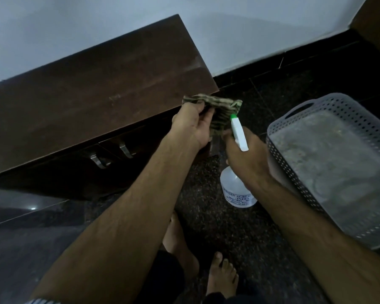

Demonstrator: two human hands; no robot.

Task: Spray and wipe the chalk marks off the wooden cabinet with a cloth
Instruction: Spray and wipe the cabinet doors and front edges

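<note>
Now left grip [191,126] pinches cloth [219,106]; right grip [246,159] clamps spray bottle [238,132] beside it.

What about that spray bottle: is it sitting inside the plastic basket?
No, the right hand grips the spray bottle by its trigger head, outside the perforated basket and beside it.

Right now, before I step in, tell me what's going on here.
A barefoot person stands at a dark wooden cabinet. The left hand holds a striped cloth by the cabinet's near right corner. The right hand grips a spray bottle, its green-tipped nozzle aimed at the cloth. Faint pale smudges show on the cabinet top, so wiping looks unfinished. A grey perforated basket sits to the right.
</note>
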